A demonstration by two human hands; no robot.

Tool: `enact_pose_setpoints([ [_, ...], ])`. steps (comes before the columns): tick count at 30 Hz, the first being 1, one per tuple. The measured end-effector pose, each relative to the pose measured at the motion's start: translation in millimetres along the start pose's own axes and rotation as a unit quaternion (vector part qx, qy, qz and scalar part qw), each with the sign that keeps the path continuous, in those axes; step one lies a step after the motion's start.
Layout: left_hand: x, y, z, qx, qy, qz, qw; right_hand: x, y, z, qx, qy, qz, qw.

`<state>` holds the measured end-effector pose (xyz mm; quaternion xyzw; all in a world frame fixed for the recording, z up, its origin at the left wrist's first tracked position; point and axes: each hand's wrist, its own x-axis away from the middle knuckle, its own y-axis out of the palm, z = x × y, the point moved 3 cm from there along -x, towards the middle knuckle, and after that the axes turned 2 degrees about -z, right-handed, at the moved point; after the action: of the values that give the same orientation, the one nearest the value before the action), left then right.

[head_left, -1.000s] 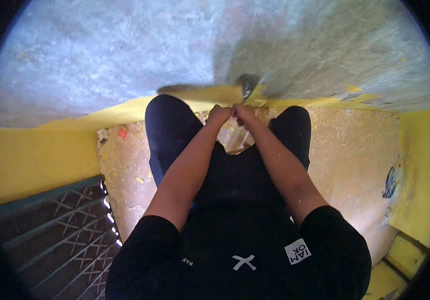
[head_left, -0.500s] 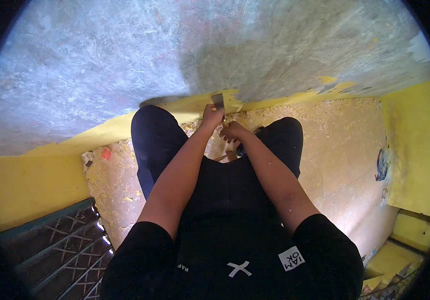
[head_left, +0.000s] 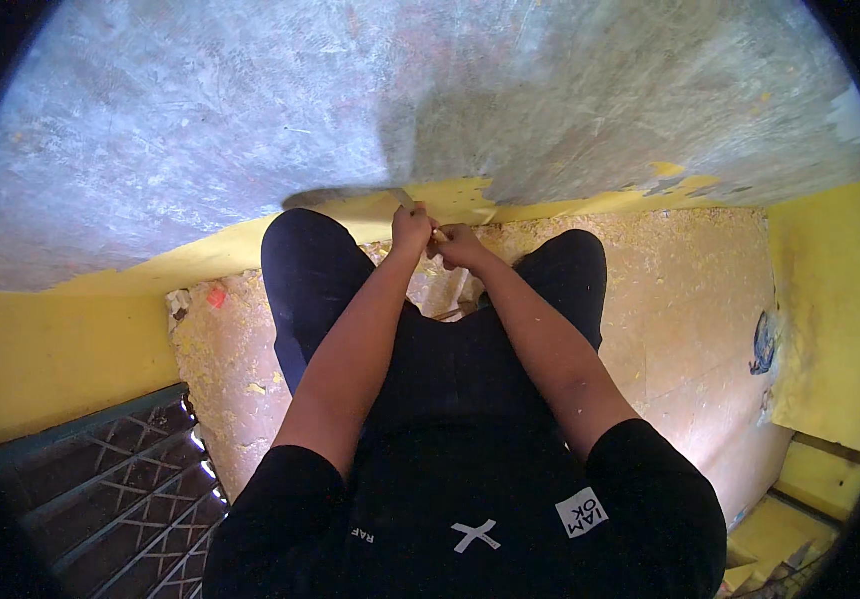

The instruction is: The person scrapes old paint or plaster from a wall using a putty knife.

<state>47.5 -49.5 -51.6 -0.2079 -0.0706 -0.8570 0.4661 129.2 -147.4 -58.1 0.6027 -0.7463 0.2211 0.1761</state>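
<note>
My left hand (head_left: 410, 229) is closed on a scraper just behind its flat blade (head_left: 402, 197), which points up and leftward at the lower part of the wall, where grey surface (head_left: 530, 80) meets yellow paint (head_left: 460, 196). Close to it on the right, my right hand (head_left: 458, 248) grips the scraper's pale handle (head_left: 439, 236). Both hands are between my dark-clad knees. Whether the blade touches the wall I cannot tell.
Tan flooring (head_left: 670, 290) with yellow flakes surrounds my legs. Yellow side walls (head_left: 815, 309) stand left and right, a dark metal lattice (head_left: 100, 479) at lower left. A red scrap (head_left: 215, 297) lies left, a crumpled blue-black item (head_left: 762, 342) right.
The blade has swung from upper right of my hands to upper left. My left hand has moved forward onto it, ahead of my right hand. The view has shifted slightly.
</note>
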Motion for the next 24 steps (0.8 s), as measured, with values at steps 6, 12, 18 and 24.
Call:
enact_pose_setpoints([
  [6, 8.1, -0.8, 8.5, 0.106, -0.018, -0.071, 0.992, 12.1, 7.9, -22.0, -0.367, 0.085, -0.122, 0.918],
  [12, 5.1, 20.1, -5.0, 0.006, -0.135, -0.146, 0.98, 17.2, -20.9, 7.3, -0.396, 0.066, 0.042, 0.915],
  [18, 9.6, 32.5, -11.4, -0.341, 0.093, -0.14, 0.925, 20.2, -45.7, 21.0, -0.426, 0.095, 0.233, 0.869],
  [24, 19.0, 24.8, 4.5, -0.351, 0.068, -0.149, 0.922, 16.7, -43.4, 11.1, -0.428, 0.084, 0.278, 0.856],
])
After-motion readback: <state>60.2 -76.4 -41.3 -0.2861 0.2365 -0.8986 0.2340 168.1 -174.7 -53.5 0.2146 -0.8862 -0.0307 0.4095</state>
